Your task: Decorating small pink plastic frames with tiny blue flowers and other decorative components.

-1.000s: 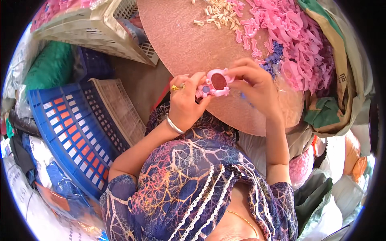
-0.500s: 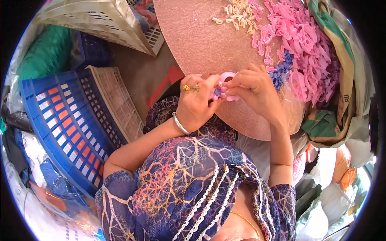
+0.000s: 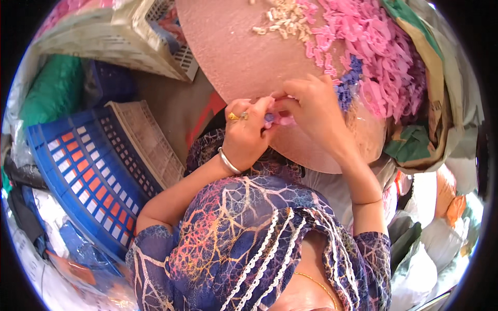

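Note:
Close above the near edge of a round pinkish tabletop (image 3: 228,49), both my hands meet on a small pink plastic piece (image 3: 284,121) with a blue-violet centre. My left hand (image 3: 246,130), with a ring and a bangle, pinches its left side. Thumb and fingers of my right hand (image 3: 317,111) close on its other side and cover much of it. Beyond my right hand lies a heap of pink plastic parts (image 3: 358,39). Small blue parts (image 3: 344,92) lie at the heap's near left, and cream-coloured parts (image 3: 286,19) at its far left.
A blue slatted basket (image 3: 44,136) stands tilted at my left, with a cream crate (image 3: 136,124) against it. Another cream crate (image 3: 98,44) is at the far left, near a green bundle (image 3: 54,88). An open sack (image 3: 443,103) borders the table's right side; plastic bags (image 3: 415,259) lie below it.
The view has shifted slightly. My right hand has turned over the pink piece, with its back now more upward, and hides a round loop that showed before. Both hands keep their hold.

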Demonstrator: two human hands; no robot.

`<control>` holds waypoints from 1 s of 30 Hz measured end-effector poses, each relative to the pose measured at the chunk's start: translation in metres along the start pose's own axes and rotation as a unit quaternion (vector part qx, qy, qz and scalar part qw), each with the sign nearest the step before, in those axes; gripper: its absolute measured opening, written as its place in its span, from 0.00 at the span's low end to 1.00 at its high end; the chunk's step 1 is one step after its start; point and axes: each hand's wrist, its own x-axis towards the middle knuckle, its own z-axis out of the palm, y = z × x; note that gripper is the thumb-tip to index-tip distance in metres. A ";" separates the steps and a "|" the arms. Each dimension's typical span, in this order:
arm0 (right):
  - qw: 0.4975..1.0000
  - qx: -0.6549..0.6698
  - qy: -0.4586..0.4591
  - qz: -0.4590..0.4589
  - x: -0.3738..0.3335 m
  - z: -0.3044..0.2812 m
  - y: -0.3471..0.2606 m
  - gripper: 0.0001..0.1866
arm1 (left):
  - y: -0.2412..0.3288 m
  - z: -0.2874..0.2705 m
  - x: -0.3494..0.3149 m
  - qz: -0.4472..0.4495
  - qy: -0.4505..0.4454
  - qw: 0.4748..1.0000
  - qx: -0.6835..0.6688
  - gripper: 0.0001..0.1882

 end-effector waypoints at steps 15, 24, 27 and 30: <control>0.924 -0.234 0.287 -0.098 0.020 0.056 -0.025 0.33 | -0.002 0.011 0.000 -0.078 0.040 0.996 0.034 0.30; 0.891 0.111 0.439 -0.034 0.002 0.039 0.019 0.24 | 0.001 -0.004 0.000 -0.158 -0.016 0.983 -0.092 0.32; 0.816 0.275 0.506 0.059 -0.016 0.043 0.022 0.14 | 0.013 -0.025 0.022 -0.311 -0.046 0.915 -0.255 0.31; 0.821 0.219 0.527 0.005 -0.023 0.047 0.036 0.10 | -0.002 -0.046 0.051 -0.410 -0.034 0.745 -0.525 0.15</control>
